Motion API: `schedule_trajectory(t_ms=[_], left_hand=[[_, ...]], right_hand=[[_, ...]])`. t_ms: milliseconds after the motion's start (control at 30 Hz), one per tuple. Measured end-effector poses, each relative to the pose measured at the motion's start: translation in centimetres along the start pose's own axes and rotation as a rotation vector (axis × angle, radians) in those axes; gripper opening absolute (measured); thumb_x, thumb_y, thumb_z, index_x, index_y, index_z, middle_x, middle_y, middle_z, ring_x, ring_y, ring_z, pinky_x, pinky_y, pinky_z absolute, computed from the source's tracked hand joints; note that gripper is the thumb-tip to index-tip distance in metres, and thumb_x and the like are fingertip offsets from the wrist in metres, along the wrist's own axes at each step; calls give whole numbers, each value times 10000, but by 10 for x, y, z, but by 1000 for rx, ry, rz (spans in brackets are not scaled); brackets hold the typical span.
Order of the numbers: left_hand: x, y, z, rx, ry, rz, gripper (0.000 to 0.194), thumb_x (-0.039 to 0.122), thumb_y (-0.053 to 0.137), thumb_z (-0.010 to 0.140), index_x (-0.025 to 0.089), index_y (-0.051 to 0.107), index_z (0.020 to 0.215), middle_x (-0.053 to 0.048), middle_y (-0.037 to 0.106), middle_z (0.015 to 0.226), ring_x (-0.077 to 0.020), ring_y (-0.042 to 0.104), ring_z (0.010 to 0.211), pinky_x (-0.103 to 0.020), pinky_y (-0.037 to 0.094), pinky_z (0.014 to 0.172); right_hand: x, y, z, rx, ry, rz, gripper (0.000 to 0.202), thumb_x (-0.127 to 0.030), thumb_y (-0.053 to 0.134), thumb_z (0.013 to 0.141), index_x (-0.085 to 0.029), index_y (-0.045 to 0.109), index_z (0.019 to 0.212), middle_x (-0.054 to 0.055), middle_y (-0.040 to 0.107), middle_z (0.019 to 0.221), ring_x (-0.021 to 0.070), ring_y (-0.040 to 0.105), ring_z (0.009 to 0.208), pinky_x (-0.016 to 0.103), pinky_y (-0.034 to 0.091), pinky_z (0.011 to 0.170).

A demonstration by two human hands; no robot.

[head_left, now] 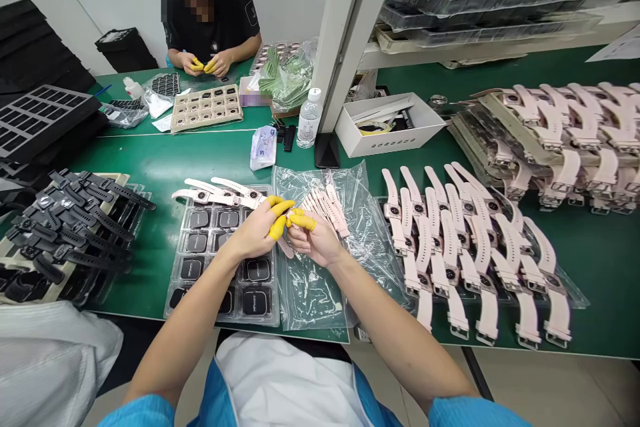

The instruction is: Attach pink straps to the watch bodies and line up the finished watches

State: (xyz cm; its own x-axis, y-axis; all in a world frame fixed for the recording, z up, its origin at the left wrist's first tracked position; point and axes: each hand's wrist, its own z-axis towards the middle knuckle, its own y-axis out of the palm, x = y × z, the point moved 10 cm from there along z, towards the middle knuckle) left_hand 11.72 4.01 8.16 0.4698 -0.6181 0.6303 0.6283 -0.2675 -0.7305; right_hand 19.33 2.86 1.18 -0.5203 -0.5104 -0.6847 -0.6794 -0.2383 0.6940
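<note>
Both hands meet over the left edge of a clear plastic bag (315,293), with yellow covers on several fingertips. My left hand (263,225) is closed in a pinch, and my right hand (313,233) pinches against it. Between them is a small part, mostly hidden by the fingers; a pink strap (285,247) hangs below. Loose pink straps (327,207) lie on the bag just beyond my right hand. Under and left of my left hand is a clear tray (173,280) of dark square watch pieces, with pink-strapped watches (220,197) across its far row.
Pink-strapped watches (465,240) cover a tray at right, more stacked trays (550,140) behind. Black-strapped watches (75,220) are at left. Beyond stand a bottle (309,119), a white box (390,127) and a post (350,27). A person (213,27) works across the table.
</note>
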Motion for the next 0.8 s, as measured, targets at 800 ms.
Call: schedule_trajectory(t_ms=[800], left_hand=[[-32,-66,-10,-72,-285,301,436,121,528,940,186,617,1362,-114,753,1182,-264,706,1058,-414,577,947]], right_hand=[[-50,-13,-7,105,-344,-1142,264,-422,532,1011,-208,618,884,3,586,789,169,502,700,297,363,659]])
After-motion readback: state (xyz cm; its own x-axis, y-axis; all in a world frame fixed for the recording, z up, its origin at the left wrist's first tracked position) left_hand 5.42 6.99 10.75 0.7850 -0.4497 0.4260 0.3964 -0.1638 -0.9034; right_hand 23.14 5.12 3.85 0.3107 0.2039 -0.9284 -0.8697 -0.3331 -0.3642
